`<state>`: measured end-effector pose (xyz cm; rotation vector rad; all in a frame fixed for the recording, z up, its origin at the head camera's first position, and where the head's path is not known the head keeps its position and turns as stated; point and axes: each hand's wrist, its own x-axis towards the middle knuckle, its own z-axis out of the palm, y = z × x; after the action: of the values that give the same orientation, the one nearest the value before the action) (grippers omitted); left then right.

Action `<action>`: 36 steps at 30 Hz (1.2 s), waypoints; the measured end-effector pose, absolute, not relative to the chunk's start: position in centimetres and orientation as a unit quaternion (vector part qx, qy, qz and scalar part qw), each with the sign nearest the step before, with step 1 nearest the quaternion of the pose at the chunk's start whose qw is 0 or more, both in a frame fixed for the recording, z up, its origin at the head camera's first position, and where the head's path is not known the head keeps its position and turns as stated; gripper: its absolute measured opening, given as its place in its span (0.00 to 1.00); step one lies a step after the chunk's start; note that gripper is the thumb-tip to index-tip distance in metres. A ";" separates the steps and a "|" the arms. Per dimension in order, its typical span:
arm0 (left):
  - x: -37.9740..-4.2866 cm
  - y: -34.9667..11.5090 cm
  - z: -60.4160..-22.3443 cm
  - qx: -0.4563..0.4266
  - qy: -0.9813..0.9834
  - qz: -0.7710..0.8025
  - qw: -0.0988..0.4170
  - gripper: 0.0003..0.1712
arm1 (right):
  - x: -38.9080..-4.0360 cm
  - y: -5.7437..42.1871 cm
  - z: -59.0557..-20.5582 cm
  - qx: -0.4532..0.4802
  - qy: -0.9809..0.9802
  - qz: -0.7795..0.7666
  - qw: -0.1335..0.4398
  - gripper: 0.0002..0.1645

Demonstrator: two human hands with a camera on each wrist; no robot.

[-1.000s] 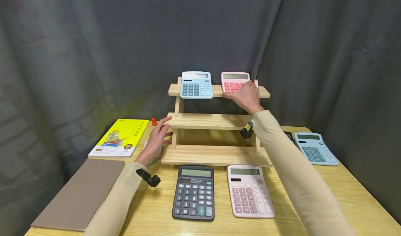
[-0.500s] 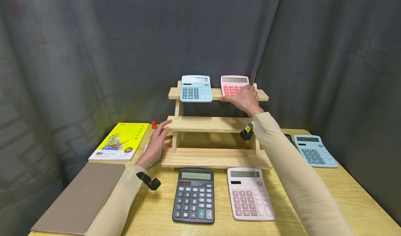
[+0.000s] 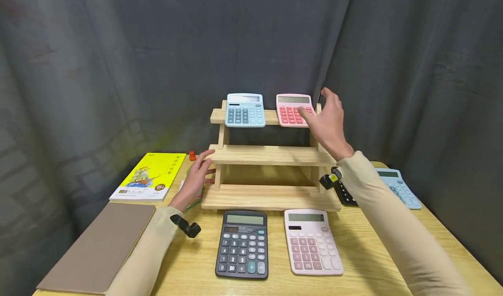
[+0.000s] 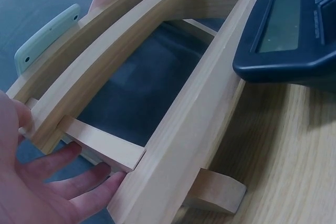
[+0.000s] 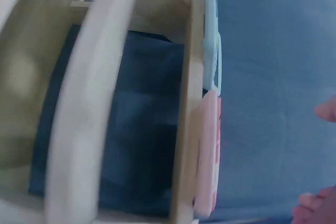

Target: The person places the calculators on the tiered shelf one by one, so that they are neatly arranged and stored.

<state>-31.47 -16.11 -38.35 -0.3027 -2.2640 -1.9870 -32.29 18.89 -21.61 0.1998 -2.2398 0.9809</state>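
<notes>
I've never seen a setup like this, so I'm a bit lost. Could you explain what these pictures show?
There is no machine here: a person works with two bare hands. The widest picture looks forward and down from the head; the other two are taken from each wrist.

On the table is a three-tier wooden stand. Its top shelf carries a light blue calculator and a pink calculator. In front lie a dark calculator and a pale pink calculator. To the left are a yellow book and a brown notebook; more calculators are on the right, partly hidden by a sleeve.

The left hand touches the stand's left end. The right hand holds nothing; it is near the pink calculator, but apart from it.
</notes>
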 end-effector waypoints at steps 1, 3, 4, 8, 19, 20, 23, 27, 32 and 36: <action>-31.5 -16.1 -38.3 -0.100 -0.748 -0.654 0.058 0.28 | -31.7 19.5 -22.0 0.084 -0.855 0.380 0.344 0.50; -31.5 -16.0 -38.2 -0.102 -0.751 -0.650 0.060 0.28 | -30.7 20.9 -23.0 0.093 -0.849 0.383 0.352 0.48; -31.5 -16.0 -38.1 -0.102 -0.752 -0.648 0.060 0.28 | -30.1 21.6 -23.6 0.091 -0.849 0.383 0.351 0.48; -31.6 -16.0 -38.0 -0.099 -0.754 -0.647 0.058 0.27 | -28.6 24.6 -26.1 0.071 -0.857 0.374 0.348 0.47; -31.3 -16.3 -37.6 -0.102 -0.747 -0.655 0.042 0.29 | -27.7 30.9 -32.8 0.001 -0.895 0.355 0.269 0.51; -31.3 -16.3 -37.7 -0.101 -0.746 -0.657 0.042 0.29 | -27.7 31.2 -33.4 0.001 -0.901 0.349 0.259 0.52; -31.7 -16.3 -38.5 -0.101 -0.747 -0.655 0.051 0.28 | -27.8 32.1 -34.8 0.000 -0.917 0.325 0.232 0.55; -31.7 -16.0 -38.8 -0.104 -0.749 -0.653 0.055 0.28 | -28.0 33.6 -36.1 0.004 -0.933 0.300 0.198 0.61; -31.6 -15.9 -38.6 -0.103 -0.751 -0.650 0.061 0.27 | -28.4 36.0 -37.0 0.018 -0.951 0.274 0.141 0.66; -31.5 -16.1 -38.4 -0.109 -0.748 -0.652 0.060 0.28 | -28.5 37.4 -37.5 0.012 -0.962 0.258 0.086 0.69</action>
<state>-31.49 -16.14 -38.36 -0.3295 -2.2646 -1.9723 -28.49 37.43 -37.48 0.0368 -2.8675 0.7695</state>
